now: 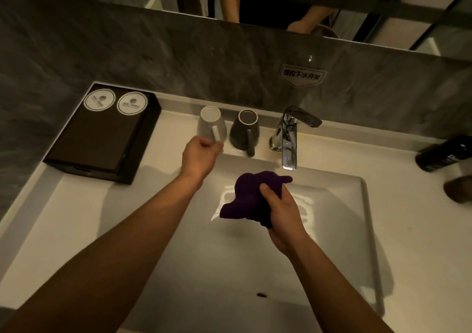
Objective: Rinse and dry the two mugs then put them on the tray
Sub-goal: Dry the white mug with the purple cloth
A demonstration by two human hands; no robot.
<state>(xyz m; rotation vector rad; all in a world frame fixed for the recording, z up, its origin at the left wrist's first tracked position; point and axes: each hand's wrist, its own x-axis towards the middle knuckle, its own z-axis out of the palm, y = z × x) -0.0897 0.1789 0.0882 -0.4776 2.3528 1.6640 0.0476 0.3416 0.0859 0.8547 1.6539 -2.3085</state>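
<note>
A white mug stands upside down on the counter behind the sink, and my left hand grips its handle. Right beside it stands a dark grey mug, also upside down, its handle pointing toward me. Over the basin my right hand holds a bunched purple cloth. The black tray lies at the left on the counter with two round white coasters at its far end.
A chrome faucet stands right of the mugs, spout over the white sink basin. A dark bottle lies at the right edge of the counter. A mirror runs above the grey stone backsplash.
</note>
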